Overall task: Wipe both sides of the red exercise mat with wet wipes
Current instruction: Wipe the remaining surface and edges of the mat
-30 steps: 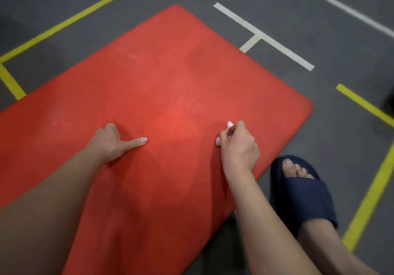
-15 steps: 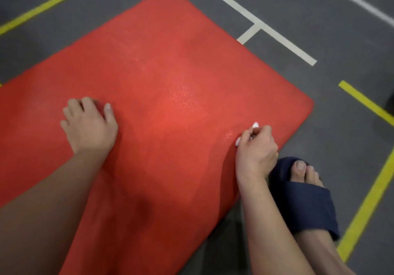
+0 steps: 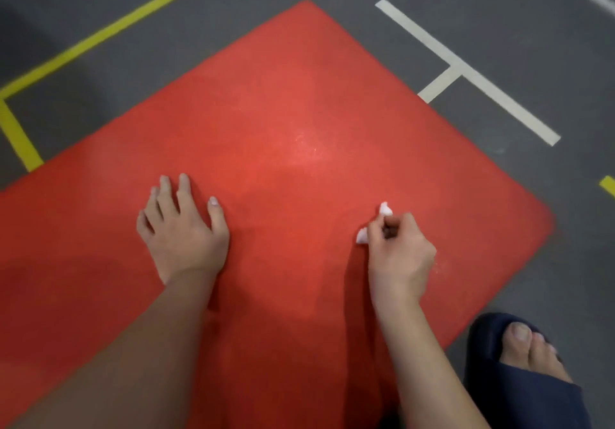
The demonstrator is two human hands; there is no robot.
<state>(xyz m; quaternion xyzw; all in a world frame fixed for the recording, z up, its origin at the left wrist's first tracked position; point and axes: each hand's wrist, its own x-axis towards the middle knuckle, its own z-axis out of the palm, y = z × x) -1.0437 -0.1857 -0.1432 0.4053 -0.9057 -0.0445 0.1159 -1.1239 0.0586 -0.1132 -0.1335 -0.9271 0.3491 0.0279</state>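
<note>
At 5 o'clock a slipper [image 3: 519, 392] stands on the floor [image 3: 532, 262] just beside the mat [image 3: 299, 112]. The right hand [image 3: 401, 255] pinches a white wipe [image 3: 362, 235] on the mat; at its 9 o'clock the left hand [image 3: 183, 232] lies spread, palm down. The mat's far corner points toward 12 o'clock.

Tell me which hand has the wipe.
The right hand, its fingers curled round a bunched white wipe on the red mat. The left hand holds nothing and rests with fingers spread on the mat.
</note>
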